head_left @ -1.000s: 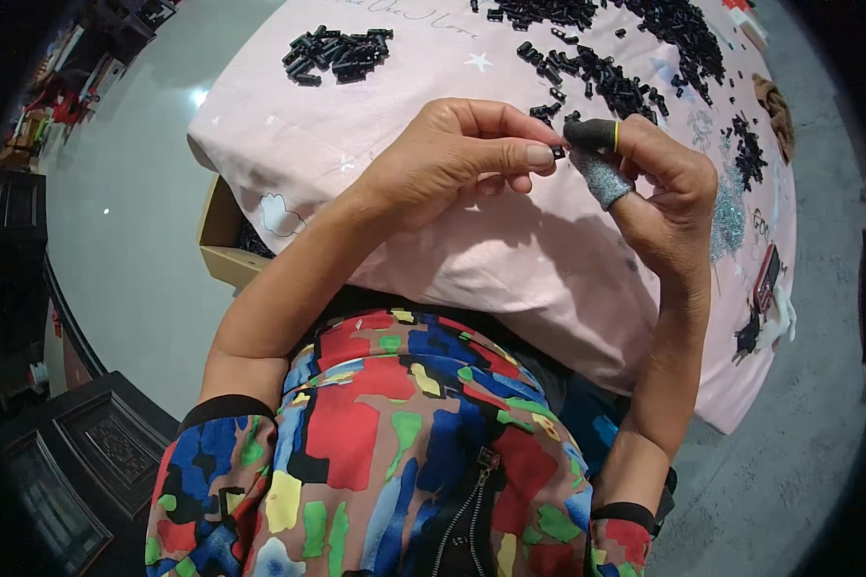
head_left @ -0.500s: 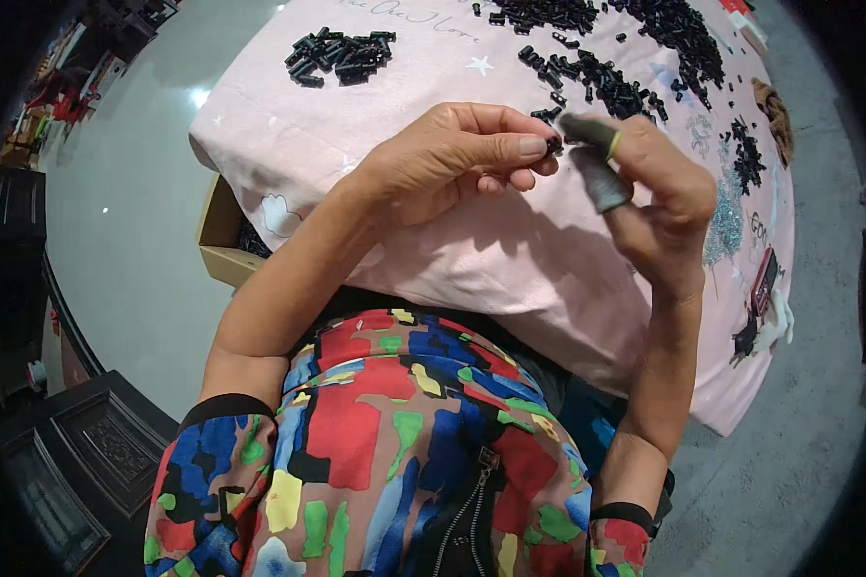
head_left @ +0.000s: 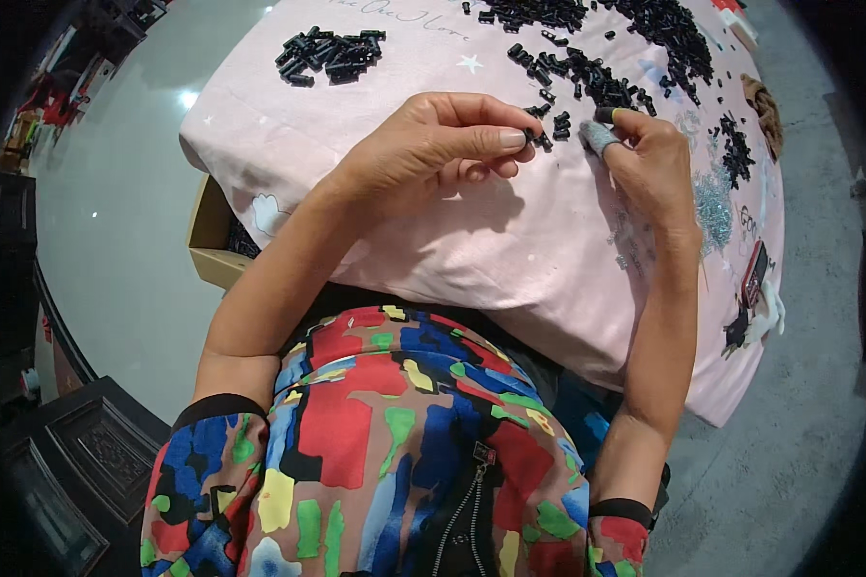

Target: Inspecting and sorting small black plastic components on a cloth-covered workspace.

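My left hand (head_left: 433,142) is raised over the pink cloth, thumb and forefinger pinching a small black cylindrical piece (head_left: 529,137); most of that piece is hidden by the fingertips. To its right, my right hand (head_left: 649,163) reaches down at the near edge of a scattered group of black pieces (head_left: 587,75). A grey cover sits on its thumb and a dark one on its forefinger. These two fingers look apart, with nothing visible between them, though the dark tip blends into the pieces. Several loose black pieces (head_left: 561,125) lie between the hands.
A pink printed cloth (head_left: 433,255) covers the table. A separate heap of black pieces (head_left: 329,58) lies far left, a larger one (head_left: 678,43) far right. Tiny clear pieces (head_left: 712,207), a red-and-black object (head_left: 752,274) and a brown cloth (head_left: 763,106) lie right. A cardboard box (head_left: 212,264) stands left.
My right hand has moved away from my left hand to the edge of the scattered pieces. My left hand keeps its pinch. The view has shifted slightly.
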Motion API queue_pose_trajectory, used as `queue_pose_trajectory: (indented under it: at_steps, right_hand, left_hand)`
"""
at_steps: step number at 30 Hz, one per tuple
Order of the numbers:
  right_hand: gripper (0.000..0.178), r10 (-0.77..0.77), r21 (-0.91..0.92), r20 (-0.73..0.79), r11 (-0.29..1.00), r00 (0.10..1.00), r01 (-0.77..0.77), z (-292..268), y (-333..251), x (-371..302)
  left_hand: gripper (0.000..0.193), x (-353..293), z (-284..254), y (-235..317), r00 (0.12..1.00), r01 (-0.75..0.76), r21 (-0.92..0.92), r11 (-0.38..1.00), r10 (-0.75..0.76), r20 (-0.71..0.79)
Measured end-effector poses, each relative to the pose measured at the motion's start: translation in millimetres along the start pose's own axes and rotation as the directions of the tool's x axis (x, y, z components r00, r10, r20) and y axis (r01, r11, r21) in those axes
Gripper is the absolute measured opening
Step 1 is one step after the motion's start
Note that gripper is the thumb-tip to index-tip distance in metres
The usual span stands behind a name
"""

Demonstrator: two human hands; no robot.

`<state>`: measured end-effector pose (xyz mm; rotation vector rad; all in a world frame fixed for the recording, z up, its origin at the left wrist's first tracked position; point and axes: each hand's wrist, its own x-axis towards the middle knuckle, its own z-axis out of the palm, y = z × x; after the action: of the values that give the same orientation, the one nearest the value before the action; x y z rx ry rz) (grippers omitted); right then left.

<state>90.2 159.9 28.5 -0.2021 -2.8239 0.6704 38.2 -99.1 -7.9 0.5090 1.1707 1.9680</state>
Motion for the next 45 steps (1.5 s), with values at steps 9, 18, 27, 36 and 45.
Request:
queue_pose_trajectory:
  at_steps: [9,18,27,36,45]
  right_hand:
    - [0.024,-0.110,-0.152,0.071,0.981,0.991,0.120,2,-5,2]
    - [0.028,-0.077,0.775,0.084,0.632,0.993,-0.016,7,-33,-13]
    - [0.026,-0.222,0.709,-0.021,0.684,0.975,0.171,12,-36,-25]
    - [0.020,-0.158,0.779,0.055,0.624,0.986,0.057,1,-37,-25]
    - [0.019,-0.234,0.775,0.010,0.616,0.972,0.140,3,-42,-31]
  left_hand:
    - [0.029,2,-2,-4,1.000,0.003,0.093,0.996,-0.002,-0.012]
    - [0.028,4,6,-7,1.000,-0.017,-0.056,0.998,0.017,0.001]
    - [0.030,4,12,-6,0.999,-0.050,-0.103,0.993,0.052,0.016]
    - [0.028,2,8,-6,0.998,-0.062,-0.049,0.997,0.062,-0.014]
    - [0.029,3,8,-10,0.997,-0.064,-0.009,0.998,0.064,-0.037]
